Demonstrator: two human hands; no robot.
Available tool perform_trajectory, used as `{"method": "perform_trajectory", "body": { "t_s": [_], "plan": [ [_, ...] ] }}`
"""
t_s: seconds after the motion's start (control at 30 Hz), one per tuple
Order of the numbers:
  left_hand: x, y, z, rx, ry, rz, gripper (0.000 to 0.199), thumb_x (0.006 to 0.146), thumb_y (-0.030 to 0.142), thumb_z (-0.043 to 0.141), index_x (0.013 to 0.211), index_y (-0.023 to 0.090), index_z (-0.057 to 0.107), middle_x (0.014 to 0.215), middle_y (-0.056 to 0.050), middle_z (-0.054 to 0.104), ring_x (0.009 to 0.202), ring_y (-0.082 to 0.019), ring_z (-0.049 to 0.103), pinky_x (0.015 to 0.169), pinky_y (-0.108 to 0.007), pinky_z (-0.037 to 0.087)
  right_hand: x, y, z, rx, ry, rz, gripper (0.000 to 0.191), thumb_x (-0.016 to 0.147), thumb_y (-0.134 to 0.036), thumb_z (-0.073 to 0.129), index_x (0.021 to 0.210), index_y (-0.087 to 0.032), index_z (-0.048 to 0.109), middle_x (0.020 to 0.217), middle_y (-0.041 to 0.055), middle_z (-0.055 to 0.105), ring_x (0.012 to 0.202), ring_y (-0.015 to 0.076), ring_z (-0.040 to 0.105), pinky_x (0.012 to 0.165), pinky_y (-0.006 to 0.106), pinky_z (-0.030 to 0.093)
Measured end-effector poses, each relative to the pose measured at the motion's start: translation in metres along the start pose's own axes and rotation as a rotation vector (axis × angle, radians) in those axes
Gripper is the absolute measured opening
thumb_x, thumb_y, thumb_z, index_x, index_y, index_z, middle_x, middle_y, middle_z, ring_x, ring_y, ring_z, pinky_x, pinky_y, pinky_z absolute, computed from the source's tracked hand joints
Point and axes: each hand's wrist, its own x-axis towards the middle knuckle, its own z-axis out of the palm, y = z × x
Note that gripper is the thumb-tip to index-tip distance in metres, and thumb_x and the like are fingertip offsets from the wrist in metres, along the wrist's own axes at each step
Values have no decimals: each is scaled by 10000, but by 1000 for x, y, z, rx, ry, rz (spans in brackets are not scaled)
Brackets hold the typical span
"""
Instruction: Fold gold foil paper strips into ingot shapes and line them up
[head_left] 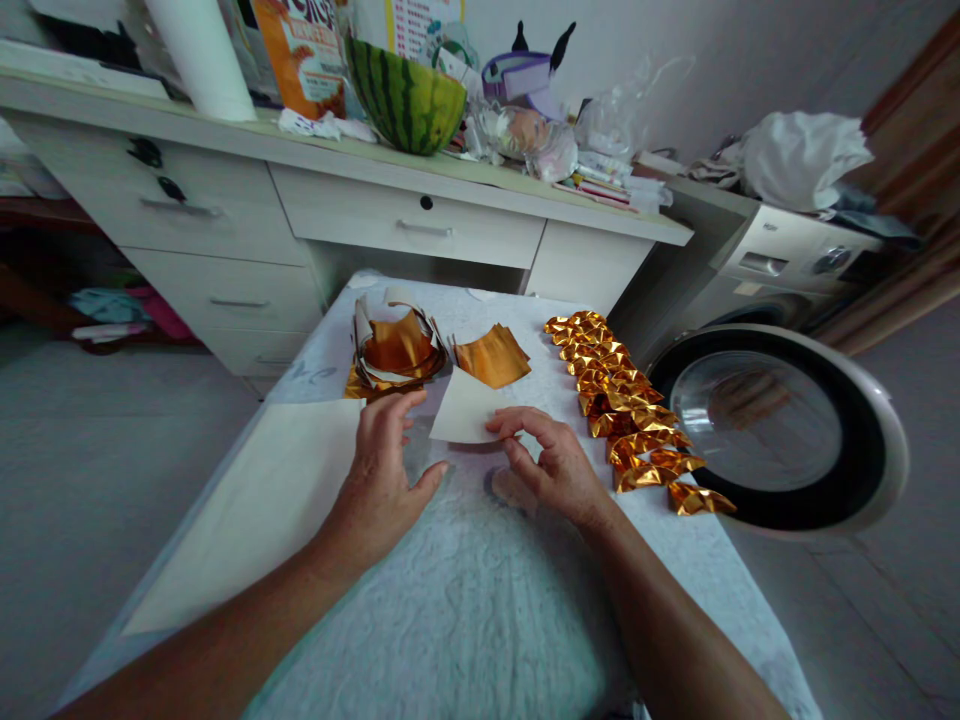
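Between the fingers and thumb of my right hand (551,460) is the corner of a pale square sheet of paper (466,410), raised over the table. My left hand (386,465) is just left of the sheet, fingers apart and holding nothing. Beyond the sheet lies a small stack of gold foil paper (493,355), curled at its edges. A larger curled bundle of gold foil paper (397,345) stands to its left. Rows of folded gold foil pieces (615,385) run along the table's right side, with one folded piece (701,498) at the near end.
A large white sheet (255,500) covers the left part of the cloth-covered table (450,610). Off the right edge, a washing machine door (757,420) hangs open. Behind stands a white desk (420,215) bearing a cut watermelon (401,97) and a paper roll (202,60).
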Motion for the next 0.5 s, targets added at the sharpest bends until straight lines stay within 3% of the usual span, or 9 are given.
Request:
{"method": "perform_trajectory", "body": {
  "t_s": [0.1,0.23,0.33,0.5],
  "plan": [
    [0,1,0,-12,-11,-8,674,765,176,664,1349,269,340,1306,-84,399,1088,-227,512,864,-385,528,-1,-2,2,30,-7,76,168,869,-133,509,968,-199,627,1001,58,700,963,181,637,883,338,481],
    [-1,-2,2,-67,26,-48,586,786,206,653,1287,255,354,1250,-74,430,1020,-203,524,843,-383,531,0,0,6,53,131,127,103,865,-170,527,891,-196,624,881,30,654,821,156,590,755,280,455],
    [-2,-2,1,-60,-14,-50,470,801,205,639,1208,252,407,1197,-57,461,1001,-194,531,858,-383,523,1,3,9,103,206,177,66,857,-199,545,807,-197,587,759,0,577,719,140,525,677,257,423],
    [-2,3,-1,-34,-4,-13,584,798,186,644,1308,253,367,1281,-80,435,1022,-198,538,844,-367,530,0,-1,6,206,81,184,48,862,-221,546,845,-197,583,894,34,651,863,170,595,805,295,452]
  ]
}}
